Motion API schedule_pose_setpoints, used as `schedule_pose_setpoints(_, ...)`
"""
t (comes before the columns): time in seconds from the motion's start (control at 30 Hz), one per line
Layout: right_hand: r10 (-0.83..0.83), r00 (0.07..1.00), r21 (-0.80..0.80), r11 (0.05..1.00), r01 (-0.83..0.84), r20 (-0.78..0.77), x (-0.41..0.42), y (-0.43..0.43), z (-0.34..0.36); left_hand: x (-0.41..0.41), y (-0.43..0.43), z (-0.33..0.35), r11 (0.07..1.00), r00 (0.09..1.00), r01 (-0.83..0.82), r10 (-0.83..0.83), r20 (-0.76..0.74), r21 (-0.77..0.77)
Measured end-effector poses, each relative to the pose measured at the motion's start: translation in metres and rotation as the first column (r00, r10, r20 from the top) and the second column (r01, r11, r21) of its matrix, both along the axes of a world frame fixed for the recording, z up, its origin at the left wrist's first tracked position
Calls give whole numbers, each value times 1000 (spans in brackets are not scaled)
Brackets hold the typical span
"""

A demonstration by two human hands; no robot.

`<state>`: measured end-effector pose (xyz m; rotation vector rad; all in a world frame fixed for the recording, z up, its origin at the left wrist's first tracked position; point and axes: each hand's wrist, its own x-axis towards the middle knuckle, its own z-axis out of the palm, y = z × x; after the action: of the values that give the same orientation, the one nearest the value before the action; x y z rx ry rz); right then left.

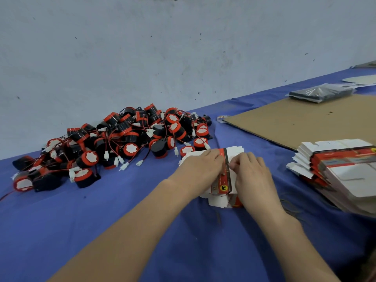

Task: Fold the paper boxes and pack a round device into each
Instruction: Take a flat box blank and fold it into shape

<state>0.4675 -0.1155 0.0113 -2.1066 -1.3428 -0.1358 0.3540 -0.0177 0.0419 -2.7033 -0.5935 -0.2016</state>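
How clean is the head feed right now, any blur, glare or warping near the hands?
Head view: soft even light, no hard shadows; box bundle held by left hand and right hand shows unreadable print; flat-box stack at right edge is smeared; slight glare on plastic-wrapped packet.

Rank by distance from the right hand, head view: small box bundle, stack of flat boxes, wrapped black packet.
1. small box bundle, in the right hand.
2. stack of flat boxes, to its right.
3. wrapped black packet, far back right.

Left hand [200, 166] and right hand [252, 174] cover most of the box bundle [224, 181].
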Motion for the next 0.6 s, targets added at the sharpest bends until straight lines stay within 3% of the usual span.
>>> schedule_pose_setpoints(0.1,98,986,101,991,-85,-132,6,-4,-5,2,1,-9,999,997,-48,49,-55,14)
schedule_pose_setpoints(0.17,155,980,22,988,-154,-125,8,-5,-7,2,2,-6,976,990,-92,110,83,-200)
schedule_pose_setpoints(0.27,131,990,-11,991,-132,-47,8,-4,-8,1,4,1,861,953,-24,173,248,-509)
schedule_pose_setpoints(0.33,104,994,-3,995,-104,-17,8,-3,-8,-7,8,5,844,962,7,141,235,-536)
schedule_pose_setpoints(0.47,119,992,-21,993,-120,-28,12,-4,-8,-53,25,3,891,976,-65,150,155,-450)
schedule_pose_setpoints(0.6,158,987,-52,986,-159,-29,11,-7,-7,-94,13,-24,834,959,-67,205,195,-547)
